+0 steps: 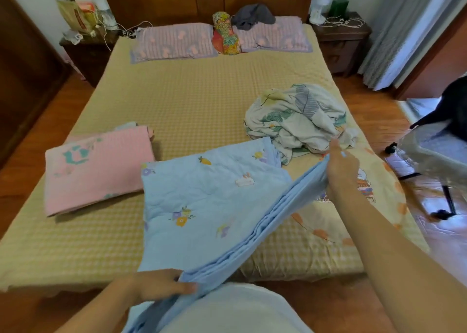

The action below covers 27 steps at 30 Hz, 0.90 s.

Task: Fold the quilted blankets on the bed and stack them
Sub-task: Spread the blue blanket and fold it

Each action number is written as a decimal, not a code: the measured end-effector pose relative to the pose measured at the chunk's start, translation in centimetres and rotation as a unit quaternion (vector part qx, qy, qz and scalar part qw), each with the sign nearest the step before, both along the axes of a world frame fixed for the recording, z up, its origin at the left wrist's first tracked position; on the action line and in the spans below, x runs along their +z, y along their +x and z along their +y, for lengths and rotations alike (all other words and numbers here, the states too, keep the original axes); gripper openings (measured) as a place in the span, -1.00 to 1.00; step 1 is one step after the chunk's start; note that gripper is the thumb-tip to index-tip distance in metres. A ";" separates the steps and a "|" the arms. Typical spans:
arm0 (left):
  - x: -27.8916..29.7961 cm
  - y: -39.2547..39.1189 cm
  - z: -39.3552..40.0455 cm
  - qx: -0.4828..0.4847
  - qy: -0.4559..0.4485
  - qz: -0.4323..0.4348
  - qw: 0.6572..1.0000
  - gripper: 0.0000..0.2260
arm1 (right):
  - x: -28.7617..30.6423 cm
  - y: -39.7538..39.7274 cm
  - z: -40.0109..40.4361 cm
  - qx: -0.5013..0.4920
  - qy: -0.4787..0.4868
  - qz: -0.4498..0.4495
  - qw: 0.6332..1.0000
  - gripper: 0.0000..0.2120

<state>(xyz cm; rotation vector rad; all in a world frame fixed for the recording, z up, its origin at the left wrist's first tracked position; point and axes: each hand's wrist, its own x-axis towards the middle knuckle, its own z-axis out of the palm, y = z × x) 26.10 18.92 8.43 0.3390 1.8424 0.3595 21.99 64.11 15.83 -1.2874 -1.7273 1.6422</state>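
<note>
Now the left hand (161,286) is pinching the near end of the blue quilted blanket (202,206), thumb on top of its layered edge, while the right hand (341,166) is gripping the far end of that same edge, lifted off the bed (177,100). Beyond the left hand, a folded pink blanket (98,171) is lying flat, and just past the right hand a crumpled leaf-print blanket (298,120) is sitting in a heap.

— Any writing you can read?
— None. The paper bag (73,14) on the far left nightstand (86,52) has a red print, too blurred to read.
— And the yellow blanket (364,188), near right?
— A cartoon, no legible words.
</note>
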 end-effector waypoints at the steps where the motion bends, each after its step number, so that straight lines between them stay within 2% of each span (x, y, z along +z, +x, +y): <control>1: -0.6 0.6 0.2 0.024 0.011 -0.018 1.000 -0.33 | 0.6 -0.1 -0.1 -0.003 0.006 0.009 1.000 -0.49; 3: -1.2 1.2 0.5 0.036 0.008 -0.004 0.999 -0.44 | 1.8 -0.2 -0.3 -0.017 0.002 0.031 0.999 -0.55; 5: -1.8 1.5 0.4 0.039 -0.006 0.032 0.999 -0.46 | 2.5 -0.3 -0.7 -0.037 0.002 0.042 0.998 -0.65; 7: -2.3 1.6 -0.1 0.035 -0.039 0.056 0.997 -0.49 | 2.6 -0.4 -0.8 -0.073 -0.011 0.044 0.996 -0.56; 9: -2.8 2.0 -1.2 0.059 -0.048 0.102 0.992 -0.65 | 2.5 -0.2 -0.7 -0.097 -0.001 0.025 0.995 -0.48; 11: -2.8 1.9 -2.5 0.150 -0.049 0.194 0.968 -0.84 | 2.7 0.1 -0.8 -0.051 0.083 -0.049 0.994 -0.55; 12: -2.2 1.7 -2.8 0.193 -0.043 0.250 0.948 -0.89 | 3.2 0.2 -1.1 0.018 0.150 -0.078 0.985 -0.60; 13: -1.2 1.2 -2.7 0.215 -0.022 0.294 0.931 -0.94 | 3.6 0.1 -1.8 0.120 0.212 -0.086 0.966 -0.63; 14: 0.2 0.8 -2.2 0.205 0.001 0.322 0.924 -0.96 | 4.3 0.0 -3.1 0.244 0.262 -0.096 0.929 -0.61; 15: 1.9 0.4 -1.3 0.161 0.018 0.347 0.924 -0.92 | 5.0 0.0 -4.8 0.363 0.303 -0.110 0.874 -0.62; 17: 5.3 0.0 1.3 0.057 0.026 0.393 0.917 -0.86 | 5.9 1.1 -9.7 0.581 0.339 -0.135 0.727 -0.75; 19: 8.4 -0.3 4.3 0.007 0.055 0.443 0.895 -0.88 | 4.8 2.6 -14.6 0.712 0.377 -0.113 0.581 -0.30; 20: 9.5 -0.4 5.6 -0.013 0.070 0.461 0.885 -0.87 | 3.7 3.3 -16.6 0.736 0.388 -0.109 0.544 -0.19; 21: 10.3 -0.4 6.7 -0.037 0.081 0.473 0.876 -0.84 | 2.5 3.8 -18.0 0.744 0.394 -0.101 0.530 -0.25; 23: 10.5 0.0 7.9 -0.068 0.084 0.485 0.868 -0.74 | 0.6 4.1 -19.5 0.730 0.407 -0.090 0.541 -0.70; 24: 10.3 0.6 7.6 -0.068 0.074 0.500 0.860 -0.69 | -0.1 4.1 -19.6 0.724 0.410 -0.085 0.548 -0.85; 26: 8.9 1.8 5.4 -0.021 0.017 0.528 0.849 -0.59 | -1.6 4.1 -18.6 0.714 0.391 -0.075 0.575 -0.94; 27: 8.1 2.6 3.7 0.011 -0.024 0.539 0.842 -0.55 | -2.2 4.1 -17.8 0.714 0.372 -0.069 0.589 -0.84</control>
